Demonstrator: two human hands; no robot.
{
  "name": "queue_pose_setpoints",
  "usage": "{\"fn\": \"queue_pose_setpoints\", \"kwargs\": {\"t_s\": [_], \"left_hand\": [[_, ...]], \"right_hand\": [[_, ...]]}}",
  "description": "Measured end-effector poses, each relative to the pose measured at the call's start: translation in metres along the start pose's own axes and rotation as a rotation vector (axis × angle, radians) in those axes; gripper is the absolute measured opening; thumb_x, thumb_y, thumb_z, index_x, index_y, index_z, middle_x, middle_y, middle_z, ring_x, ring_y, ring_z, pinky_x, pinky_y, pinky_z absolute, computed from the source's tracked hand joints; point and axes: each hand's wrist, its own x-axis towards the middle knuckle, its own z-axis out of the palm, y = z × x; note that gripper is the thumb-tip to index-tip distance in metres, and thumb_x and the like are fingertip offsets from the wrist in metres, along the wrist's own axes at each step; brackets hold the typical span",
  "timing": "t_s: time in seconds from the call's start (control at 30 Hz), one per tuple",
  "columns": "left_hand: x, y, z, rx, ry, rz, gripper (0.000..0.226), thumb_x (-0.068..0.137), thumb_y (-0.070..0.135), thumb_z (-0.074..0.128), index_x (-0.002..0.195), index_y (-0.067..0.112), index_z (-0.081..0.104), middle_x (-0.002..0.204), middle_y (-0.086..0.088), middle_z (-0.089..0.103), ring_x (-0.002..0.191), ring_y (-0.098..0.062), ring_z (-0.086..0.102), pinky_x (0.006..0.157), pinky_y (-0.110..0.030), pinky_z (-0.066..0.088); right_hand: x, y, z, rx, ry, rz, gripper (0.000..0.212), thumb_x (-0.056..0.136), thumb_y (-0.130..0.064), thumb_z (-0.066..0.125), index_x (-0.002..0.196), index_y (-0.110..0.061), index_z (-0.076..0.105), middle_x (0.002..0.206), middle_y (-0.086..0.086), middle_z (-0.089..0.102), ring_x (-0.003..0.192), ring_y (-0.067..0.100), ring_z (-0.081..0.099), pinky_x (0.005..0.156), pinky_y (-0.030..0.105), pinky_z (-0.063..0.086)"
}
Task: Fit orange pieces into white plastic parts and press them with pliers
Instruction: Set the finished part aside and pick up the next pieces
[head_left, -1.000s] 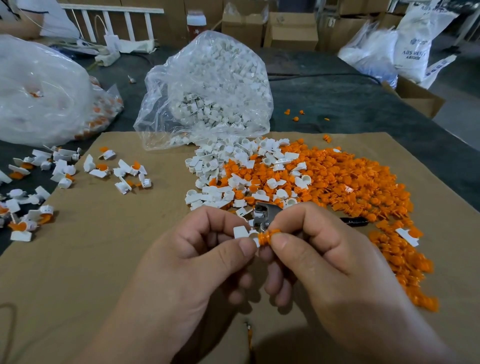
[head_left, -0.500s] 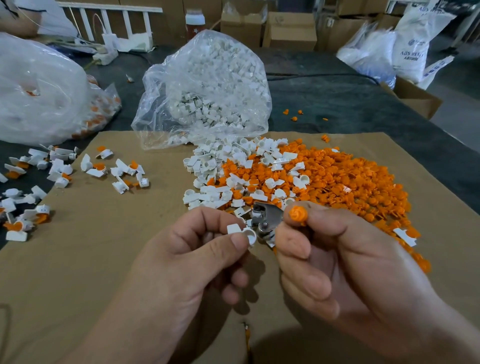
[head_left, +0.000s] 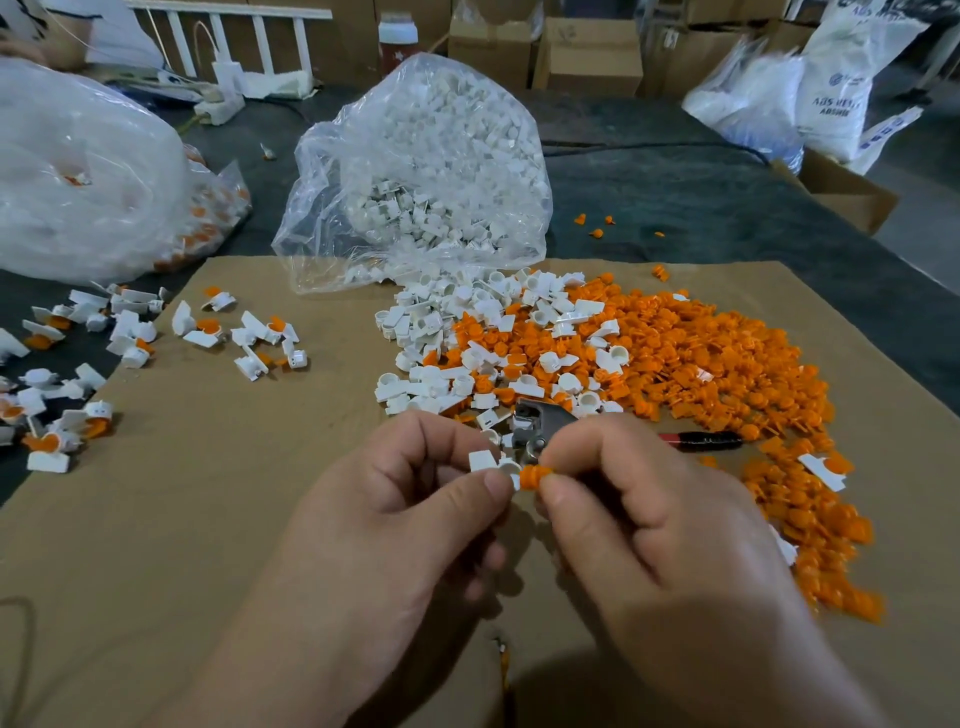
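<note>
Head view. My left hand (head_left: 415, 519) pinches a small white plastic part with a round socket (head_left: 493, 464) between thumb and forefinger. My right hand (head_left: 649, 530) pinches a ribbed orange plastic piece (head_left: 535, 475), its end at the socket's mouth; whether it is seated, I cannot tell. Both are held above the brown cardboard sheet (head_left: 208, 519), just in front of the grey metal pliers with red-and-black handles (head_left: 540, 423), which lie at the edge of the loose orange heap (head_left: 701, 364). Behind, white parts spill from a clear plastic bag (head_left: 431, 171). Fitted white-and-orange pieces (head_left: 244, 338) lie scattered to the left.
</note>
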Motion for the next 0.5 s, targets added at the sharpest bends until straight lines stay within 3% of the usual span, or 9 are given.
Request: {"fn": "queue_pose_setpoints", "kwargs": {"t_s": [0.13, 0.4, 0.5], "left_hand": [[-0.0036, -0.0007, 0.0003, 0.203, -0.005, 0.073, 0.031, 0.056, 0.049, 0.067, 0.082, 0.034, 0.071, 0.060, 0.000, 0.066, 0.052, -0.013, 0.067, 0.049, -0.018, 0.049], [-0.0022, -0.0040, -0.0010, 0.241, -0.029, 0.051, 0.034, 0.056, 0.052, 0.066, 0.084, 0.034, 0.070, 0.064, -0.004, 0.070, 0.057, -0.017, 0.069, 0.055, -0.028, 0.052], [-0.0007, -0.0074, -0.0032, 0.294, -0.036, 0.053, 0.016, 0.070, 0.041, 0.072, 0.084, 0.035, 0.070, 0.066, -0.002, 0.070, 0.060, -0.016, 0.070, 0.056, -0.028, 0.053]], "right_hand": [[0.0011, 0.0007, 0.0023, -0.082, 0.022, -0.080, 0.004, 0.090, -0.039, 0.048, 0.088, -0.037, 0.051, 0.072, -0.015, 0.052, 0.061, 0.002, 0.053, 0.047, 0.014, 0.037], [0.0026, 0.0001, 0.0019, -0.177, -0.046, -0.190, 0.011, 0.094, -0.031, 0.048, 0.088, -0.027, 0.056, 0.072, -0.014, 0.047, 0.061, 0.008, 0.047, 0.049, 0.027, 0.039], [0.0037, 0.0006, 0.0019, -0.221, -0.108, -0.162, 0.016, 0.094, -0.035, 0.043, 0.089, -0.028, 0.056, 0.073, -0.013, 0.048, 0.062, 0.009, 0.047, 0.049, 0.030, 0.040]]}}
